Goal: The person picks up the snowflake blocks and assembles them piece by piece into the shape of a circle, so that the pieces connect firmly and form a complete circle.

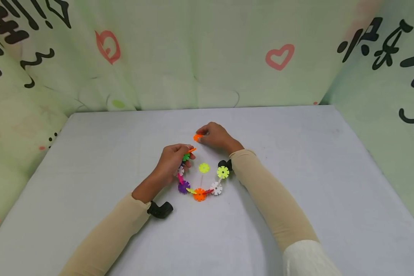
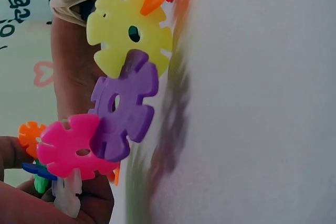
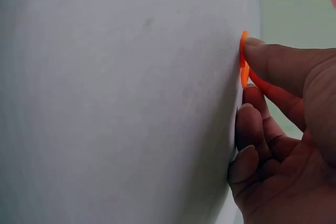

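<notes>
My left hand (image 1: 170, 163) grips one end of a curved chain of slotted plastic snowflake discs. At that end are an orange disc (image 1: 192, 150) and a green disc (image 1: 186, 157). Pink (image 2: 68, 145), purple (image 2: 126, 106) and yellow (image 2: 131, 30) discs follow, interlocked at their slots. The chain curves through an orange disc (image 1: 199, 194) and a white disc (image 1: 216, 188) to a lime disc (image 1: 222, 172) by the right sleeve. Farther back, my right hand (image 1: 216, 137) pinches a separate orange snowflake disc (image 3: 244, 59) between thumb and fingers, close to the tabletop.
Inside the curve is another lime disc (image 1: 204, 168), with a pale strip below it. The white-covered table (image 1: 296, 153) meets a printed curtain (image 1: 207, 57) at its back edge. Black straps (image 1: 161, 210) are on both wrists.
</notes>
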### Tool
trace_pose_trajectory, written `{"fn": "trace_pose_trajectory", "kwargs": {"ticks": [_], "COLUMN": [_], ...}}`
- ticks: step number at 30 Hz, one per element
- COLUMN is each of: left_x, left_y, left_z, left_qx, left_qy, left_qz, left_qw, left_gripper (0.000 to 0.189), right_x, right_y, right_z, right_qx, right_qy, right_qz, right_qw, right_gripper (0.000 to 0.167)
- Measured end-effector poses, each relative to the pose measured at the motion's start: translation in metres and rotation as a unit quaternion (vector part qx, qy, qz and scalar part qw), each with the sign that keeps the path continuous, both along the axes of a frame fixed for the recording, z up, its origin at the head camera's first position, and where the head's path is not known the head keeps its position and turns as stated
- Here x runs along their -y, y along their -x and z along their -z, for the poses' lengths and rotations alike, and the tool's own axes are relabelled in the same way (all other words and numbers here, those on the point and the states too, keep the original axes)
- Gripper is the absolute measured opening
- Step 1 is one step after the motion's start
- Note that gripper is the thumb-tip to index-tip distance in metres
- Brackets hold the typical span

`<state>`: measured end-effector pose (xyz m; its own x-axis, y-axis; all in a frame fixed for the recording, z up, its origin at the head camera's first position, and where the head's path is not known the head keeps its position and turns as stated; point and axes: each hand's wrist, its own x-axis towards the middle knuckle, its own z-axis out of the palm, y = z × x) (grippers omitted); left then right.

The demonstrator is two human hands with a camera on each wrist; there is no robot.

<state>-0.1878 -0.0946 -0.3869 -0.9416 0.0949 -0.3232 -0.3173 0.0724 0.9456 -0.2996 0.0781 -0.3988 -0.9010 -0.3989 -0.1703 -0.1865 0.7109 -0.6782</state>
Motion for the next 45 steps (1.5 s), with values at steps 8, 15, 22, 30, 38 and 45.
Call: {"fn": "trace_pose_trajectory", "kwargs": {"ticks": [8,15,22,30,38,45], "left_x": [-0.001,-0.001,-0.002,-0.001,-0.005,-0.007], "left_y": [0.0,-0.001,-0.001,-0.003,0.0,0.0], "left_z": [-0.001,0.003,0.004,0.004,0.005,0.005], "left_qx": [-0.005,-0.002,-0.018,-0.055,-0.072,-0.073], "left_qy": [0.003,0.011,0.01,0.012,0.001,0.004], "left_qz": [0.004,0.015,0.016,0.028,0.029,0.024], "left_qw": [1.0,0.9998,0.9997,0.998,0.997,0.997], "left_gripper": [0.031,0.03,0.04,0.044,0.042,0.039], "right_x": [0.0,-0.002,-0.012,-0.031,-0.048,-0.057], "right_y": [-0.002,-0.004,-0.007,-0.017,-0.031,-0.044], "right_z": [-0.004,-0.003,0.0,-0.007,-0.011,-0.017], "right_qx": [-0.015,-0.002,-0.006,0.027,0.018,0.019], "right_qy": [-0.022,-0.01,-0.006,0.017,0.081,0.133], "right_qz": [-0.007,-0.012,-0.028,-0.048,-0.042,-0.034], "right_qw": [0.9996,0.9999,0.9996,0.9983,0.9957,0.9903], "right_gripper": [0.03,0.03,0.024,0.033,0.032,0.031]}}
